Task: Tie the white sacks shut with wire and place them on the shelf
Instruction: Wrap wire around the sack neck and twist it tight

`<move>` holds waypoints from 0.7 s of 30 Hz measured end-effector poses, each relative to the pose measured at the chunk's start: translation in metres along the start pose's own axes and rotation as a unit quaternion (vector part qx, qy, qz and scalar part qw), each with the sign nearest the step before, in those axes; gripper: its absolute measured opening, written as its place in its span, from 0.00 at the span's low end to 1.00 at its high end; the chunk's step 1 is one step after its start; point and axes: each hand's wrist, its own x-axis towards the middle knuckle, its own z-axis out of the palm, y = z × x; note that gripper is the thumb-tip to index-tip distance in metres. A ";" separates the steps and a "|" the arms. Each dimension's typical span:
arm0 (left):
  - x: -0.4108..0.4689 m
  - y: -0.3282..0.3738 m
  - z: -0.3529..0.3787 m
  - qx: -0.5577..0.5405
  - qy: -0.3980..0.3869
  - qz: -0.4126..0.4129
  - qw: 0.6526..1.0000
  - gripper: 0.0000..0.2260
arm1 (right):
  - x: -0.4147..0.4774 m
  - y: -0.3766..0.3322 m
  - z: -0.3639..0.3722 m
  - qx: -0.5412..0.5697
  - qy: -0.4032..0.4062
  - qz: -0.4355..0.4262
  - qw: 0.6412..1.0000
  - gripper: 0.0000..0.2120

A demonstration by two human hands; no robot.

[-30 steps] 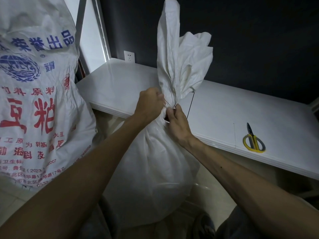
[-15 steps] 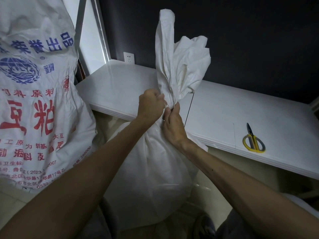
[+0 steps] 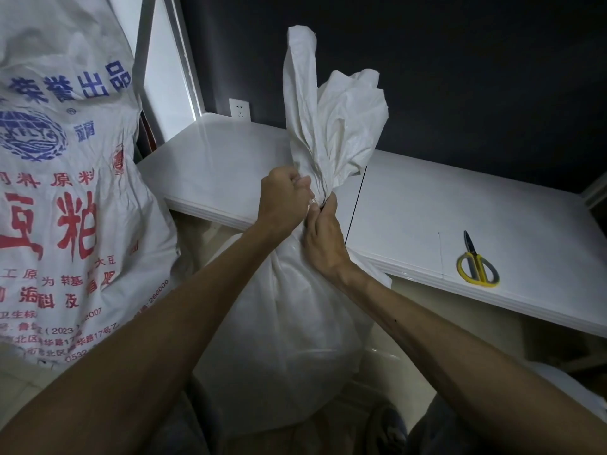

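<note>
A plain white sack (image 3: 289, 330) stands on the floor between my knees, its top gathered into a neck with loose fabric (image 3: 331, 116) fanning upward. My left hand (image 3: 284, 200) is fisted around the neck from the left. My right hand (image 3: 323, 234) presses against the neck from the right, thumb up, fingers pinching at a thin dark wire (image 3: 323, 200) wound round the neck. The wire's ends are too small to follow. A second, printed white sack (image 3: 65, 198) with blue and red lettering stands at the left.
A white tabletop (image 3: 427, 218) runs behind the sack, with yellow-handled scissors (image 3: 476, 266) at its right part and a thin wire piece (image 3: 440, 251) beside them. A dark seam (image 3: 356, 205) divides the top. A wall socket (image 3: 239, 108) sits on the dark wall.
The sack's gathered top has sunk a little and leaned left. My right hand has shifted up and turned against the neck while my left fist stays clamped on it.
</note>
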 end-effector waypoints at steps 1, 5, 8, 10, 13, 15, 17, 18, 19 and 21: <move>0.000 0.000 -0.001 0.002 0.001 0.005 1.000 0.12 | 0.000 0.000 0.000 0.003 0.001 -0.001 1.000 0.11; 0.001 -0.002 -0.001 -0.021 -0.001 0.007 1.000 0.13 | -0.002 0.000 0.000 -0.001 0.010 0.003 1.000 0.13; 0.004 -0.004 -0.003 -0.054 -0.018 -0.025 0.998 0.13 | -0.003 0.000 -0.003 -0.018 0.010 0.011 1.000 0.13; 0.007 -0.005 -0.007 -0.067 -0.033 -0.037 0.997 0.13 | -0.003 -0.001 -0.006 -0.052 0.030 0.010 0.998 0.14; 0.008 -0.006 -0.011 -0.075 -0.051 -0.035 0.995 0.13 | -0.004 -0.002 -0.014 -0.133 0.126 -0.056 0.981 0.17; 0.007 -0.007 -0.013 -0.063 -0.055 -0.023 0.996 0.14 | -0.003 0.000 -0.019 -0.163 0.160 -0.121 0.966 0.12; 0.006 -0.006 -0.014 -0.039 -0.055 0.000 0.998 0.15 | -0.001 0.003 -0.021 -0.180 0.142 -0.154 0.961 0.06; 0.005 -0.006 -0.014 -0.026 -0.053 0.015 0.998 0.15 | 0.000 0.005 -0.021 -0.182 0.135 -0.162 0.960 0.05; 0.004 -0.005 -0.014 -0.014 -0.051 0.029 0.998 0.14 | 0.002 0.007 -0.020 -0.179 0.132 -0.166 0.961 0.04; 0.001 -0.004 -0.014 0.005 -0.044 0.052 0.998 0.14 | 0.006 0.008 -0.020 -0.175 0.132 -0.175 0.960 0.04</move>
